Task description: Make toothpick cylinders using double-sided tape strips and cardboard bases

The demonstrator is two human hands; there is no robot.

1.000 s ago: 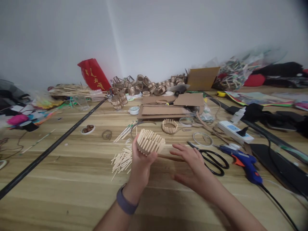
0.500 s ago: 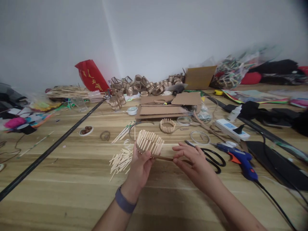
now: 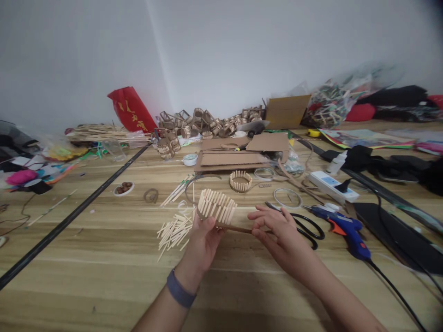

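Observation:
My left hand (image 3: 205,242) is closed around a small round fence of pale wooden sticks (image 3: 217,205), tilted above the table. Its thumb presses on a brown strip (image 3: 237,228) running along the fence's lower edge. The strip's free end stretches to the right, where my right hand (image 3: 275,235) pinches it between thumb and fingertips. Beneath and left of the fence lies a loose heap of cut sticks (image 3: 175,234). Scissors with black handles (image 3: 306,226) lie just beyond my right hand, partly covered by it. A second stick ring (image 3: 241,181) stands behind the held one.
A blue glue gun (image 3: 346,228) with its cord lies at the right, near a white power strip (image 3: 332,185). Cardboard sheets (image 3: 235,159) lie at the back centre, before a pile of small stick baskets (image 3: 207,122). A dish of brown beads (image 3: 123,188) stands left.
The held fence has shifted slightly right and down, turning a little. My right hand's fingertips have slid slightly right along the strip. Everything on the table stays put.

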